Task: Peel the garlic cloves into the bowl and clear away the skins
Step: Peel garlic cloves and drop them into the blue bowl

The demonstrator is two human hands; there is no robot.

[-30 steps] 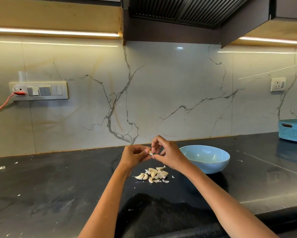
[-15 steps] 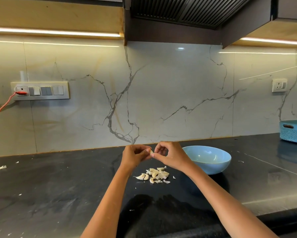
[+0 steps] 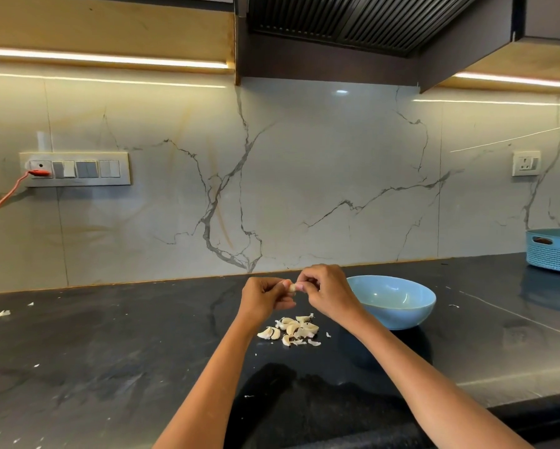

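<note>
Pinching one clove (image 3: pixel 292 287) between both sets of fingertips, we hold it above the counter (image 3: pixel 110 351), our left hand (image 3: pixel 262 299) and right hand (image 3: pixel 327 296) touching, fingers curled tight on it. Below the hands, near the counter's middle, the other cloves (image 3: pixel 293 328) lie in a loose heap mixed with skins (image 3: pixel 314 342). Just right of the heap stands the bowl (image 3: pixel 401 306), nearer the wall. A basket (image 3: pixel 552 254) sits at the counter's far right edge.

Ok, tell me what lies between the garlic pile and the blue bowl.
In the head view, only bare black countertop separates the garlic pile from the blue bowl, apart from one small skin scrap beside the pile.
</note>
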